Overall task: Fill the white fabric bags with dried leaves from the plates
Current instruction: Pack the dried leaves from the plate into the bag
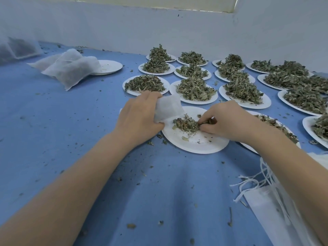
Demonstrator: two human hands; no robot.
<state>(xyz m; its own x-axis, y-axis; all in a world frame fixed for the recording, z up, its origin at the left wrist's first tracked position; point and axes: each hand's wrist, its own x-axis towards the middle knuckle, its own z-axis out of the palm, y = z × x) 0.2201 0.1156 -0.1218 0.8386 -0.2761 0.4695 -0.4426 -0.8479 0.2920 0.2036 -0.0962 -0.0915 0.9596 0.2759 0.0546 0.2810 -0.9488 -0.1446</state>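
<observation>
My left hand (140, 118) clamps white bag (168, 108) at near plate (195, 144); right hand (225, 119) pinches last leaves (186, 124). Gather the remnant tightly, hold bag mouth open over plate.

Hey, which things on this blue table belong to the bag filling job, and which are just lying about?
Part of the job:
white bag held by left hand
right hand gathering leaves
near plate
heaped plates
filled bags
empty bags

Lying about:
leaf crumbs
emptied plates

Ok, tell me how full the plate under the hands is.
Nearly empty: the plate holds one small leaf clump and crumbs.
</observation>
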